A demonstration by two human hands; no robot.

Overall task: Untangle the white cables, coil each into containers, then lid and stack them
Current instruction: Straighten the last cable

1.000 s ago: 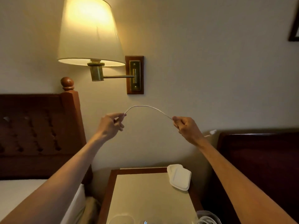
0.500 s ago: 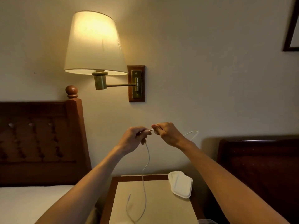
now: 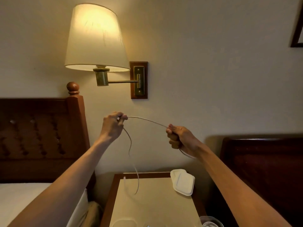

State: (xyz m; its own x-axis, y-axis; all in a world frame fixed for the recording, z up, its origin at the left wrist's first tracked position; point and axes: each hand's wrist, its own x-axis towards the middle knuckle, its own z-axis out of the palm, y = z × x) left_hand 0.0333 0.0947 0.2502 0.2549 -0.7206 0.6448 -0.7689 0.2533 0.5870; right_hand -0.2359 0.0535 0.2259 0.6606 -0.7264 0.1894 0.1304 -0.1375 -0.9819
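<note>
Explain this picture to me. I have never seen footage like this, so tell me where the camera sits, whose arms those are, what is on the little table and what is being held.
There is no machine here. A person wears the camera on their head, so you see their own two bare arms reaching forward.

The left hand and the right hand each pinch a thin white cable, which arcs between them in the air. A loose length hangs from the left hand down towards the nightstand.

On the nightstand lie white container lids near its far right corner. At the bottom right edge sits a clear container, seemingly with coiled cable inside, though it is cut off.

Above hangs a lit wall lamp. A wooden headboard stands at the left.
</note>
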